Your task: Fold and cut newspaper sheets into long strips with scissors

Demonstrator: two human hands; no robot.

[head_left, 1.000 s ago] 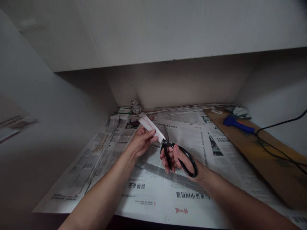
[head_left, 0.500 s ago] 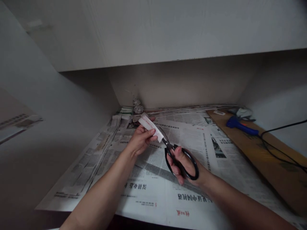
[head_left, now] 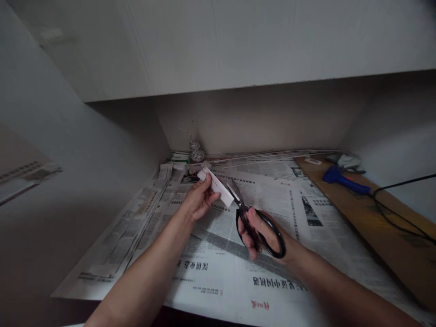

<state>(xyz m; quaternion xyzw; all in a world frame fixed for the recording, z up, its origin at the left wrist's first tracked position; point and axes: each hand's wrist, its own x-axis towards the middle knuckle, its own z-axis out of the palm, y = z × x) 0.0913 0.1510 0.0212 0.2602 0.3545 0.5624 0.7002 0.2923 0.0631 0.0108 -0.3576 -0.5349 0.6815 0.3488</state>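
Between thumb and fingers, my left hand (head_left: 200, 200) pinches a narrow white paper strip (head_left: 221, 190) with red print, which slants down to the right. My right hand (head_left: 260, 234) has its thumb and fingers through the handles of black-handled scissors (head_left: 242, 208). The scissor blades are parted and point up and to the left, close to the strip's lower right end. Whether a blade touches the strip is hard to tell. Both hands are above newspaper sheets (head_left: 238, 290) spread over the work surface.
A blue glue gun (head_left: 345, 180) with a black cable lies on a brown board (head_left: 381, 236) at the right. At the back stand a small coiled paper piece (head_left: 196, 151) and long thin sticks (head_left: 272, 156). Folded newspaper strips (head_left: 150, 200) lie at the left.
The scissors have moved slightly right and their blades have parted, now showing beside the strip. My left thumb has shifted up along the strip.
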